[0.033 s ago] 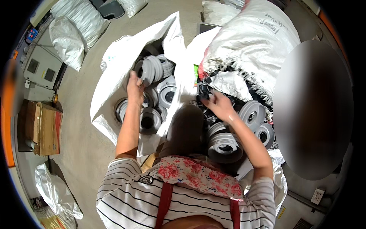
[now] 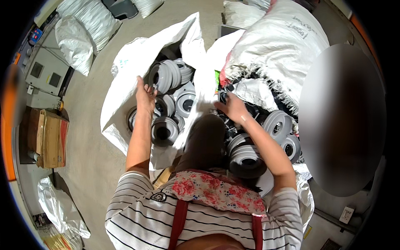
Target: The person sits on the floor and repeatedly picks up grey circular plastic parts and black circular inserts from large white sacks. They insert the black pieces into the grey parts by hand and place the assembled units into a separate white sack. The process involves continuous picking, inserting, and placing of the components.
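Observation:
My left hand (image 2: 146, 96) is over the left part of an open white woven sack (image 2: 118, 98), fingers apart, holding nothing. Beside its fingers lies a stack of grey ringed plastic discs (image 2: 163, 78). More grey round parts with dark centre holes fill the sack, among them one (image 2: 164, 131) near its front. My right hand (image 2: 233, 108) is bent over a heap of small black pieces (image 2: 252, 109) to the right. Its thumb and fingers curl at the heap's left edge; whatever is between them is hidden. A grey ringed stack (image 2: 246, 159) lies under my right forearm.
A bulging white sack (image 2: 279, 41) with a frayed mouth lies beyond the black pieces. Two grey rings (image 2: 277, 125) sit right of my right forearm. My knee (image 2: 205, 139) stands between sack and heap. At left are a cardboard box (image 2: 53, 139) and filled sacks (image 2: 85, 27).
My left hand has drawn back slightly from the grey stack, its fingers spreading. My right hand has shifted a little left and its fingers have moved at the heap.

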`<state>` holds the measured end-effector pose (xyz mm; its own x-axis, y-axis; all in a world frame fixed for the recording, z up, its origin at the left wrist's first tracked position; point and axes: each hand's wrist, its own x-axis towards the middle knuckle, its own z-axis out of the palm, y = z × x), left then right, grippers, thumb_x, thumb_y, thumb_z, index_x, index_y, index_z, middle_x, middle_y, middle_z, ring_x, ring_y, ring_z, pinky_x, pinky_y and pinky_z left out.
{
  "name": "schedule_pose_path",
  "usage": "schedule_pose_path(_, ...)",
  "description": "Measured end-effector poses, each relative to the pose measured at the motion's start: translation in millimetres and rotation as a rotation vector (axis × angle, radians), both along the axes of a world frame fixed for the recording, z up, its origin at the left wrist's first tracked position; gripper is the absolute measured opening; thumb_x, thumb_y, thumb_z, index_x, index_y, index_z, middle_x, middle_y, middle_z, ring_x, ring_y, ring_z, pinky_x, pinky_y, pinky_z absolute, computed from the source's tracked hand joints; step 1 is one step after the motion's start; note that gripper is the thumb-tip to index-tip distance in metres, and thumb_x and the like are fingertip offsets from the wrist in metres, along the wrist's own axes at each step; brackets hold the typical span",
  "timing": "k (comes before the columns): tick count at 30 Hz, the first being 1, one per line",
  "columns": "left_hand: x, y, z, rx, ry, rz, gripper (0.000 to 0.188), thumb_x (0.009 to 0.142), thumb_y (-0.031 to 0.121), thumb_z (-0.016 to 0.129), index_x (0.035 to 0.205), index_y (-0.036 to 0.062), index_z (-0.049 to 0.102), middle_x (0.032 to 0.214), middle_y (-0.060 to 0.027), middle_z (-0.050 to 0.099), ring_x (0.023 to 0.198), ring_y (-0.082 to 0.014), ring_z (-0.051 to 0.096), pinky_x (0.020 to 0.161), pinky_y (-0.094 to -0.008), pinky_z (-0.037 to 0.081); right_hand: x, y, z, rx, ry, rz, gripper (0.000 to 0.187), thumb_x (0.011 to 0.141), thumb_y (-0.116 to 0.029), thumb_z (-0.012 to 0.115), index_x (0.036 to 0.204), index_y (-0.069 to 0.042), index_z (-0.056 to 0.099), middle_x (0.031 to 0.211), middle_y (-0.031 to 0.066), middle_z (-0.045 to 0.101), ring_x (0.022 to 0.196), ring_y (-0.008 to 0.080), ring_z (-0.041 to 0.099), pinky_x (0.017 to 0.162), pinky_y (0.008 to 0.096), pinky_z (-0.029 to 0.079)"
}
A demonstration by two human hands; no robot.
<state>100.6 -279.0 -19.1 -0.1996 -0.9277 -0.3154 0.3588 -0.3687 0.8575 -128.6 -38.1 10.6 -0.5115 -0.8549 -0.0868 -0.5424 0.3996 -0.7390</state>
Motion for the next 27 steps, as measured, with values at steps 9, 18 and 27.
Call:
schedule_pose_path(9,79.2,-160.1,-2.1,0.054,-0.227,0.116,0.061,0.097,0.036,0.037,0.144,0.0036,0.016,0.146,-0.0214,0.024,0.132,-0.0381,0.029,0.105,-0.0535,0.023,29.1,-197.3,-226.1,0.408,-0.173,-0.374,0.039,0.075,-0.03,0.061,0.1,0.0,0.053,0.096,0.0166,0.062,0.094,0.03,0.061,0.077,0.0336,0.048)
schedule_pose_path(18,92.6,-346.2,235.1,-0.52,-0.316,0.13,0.057,0.094,0.037,0.041,0.136,-0.0006,0.032,0.127,-0.0244,0.048,0.109,-0.0345,0.051,0.088,-0.0484,0.04,-45.4,-330.1,87.9,-0.637,-0.342,-0.479,0.045,0.068,-0.013,0.067,0.103,0.012,0.054,0.095,0.0233,0.062,0.083,0.0301,0.063,0.07,0.0383,0.051)
schedule_pose_path(27,99.2,-319.7,321.1,-0.527,-0.323,0.455,0.062,0.089,0.048,0.046,0.136,0.0073,0.039,0.134,-0.0094,0.045,0.125,-0.0239,0.041,0.103,-0.0517,0.024,-189.0,-248.0,81.2,-0.27,0.84,-0.202,0.025,0.073,-0.02,0.055,0.077,0.002,0.066,0.081,0.0249,0.063,0.081,0.0379,0.061,0.076,0.0428,0.047)
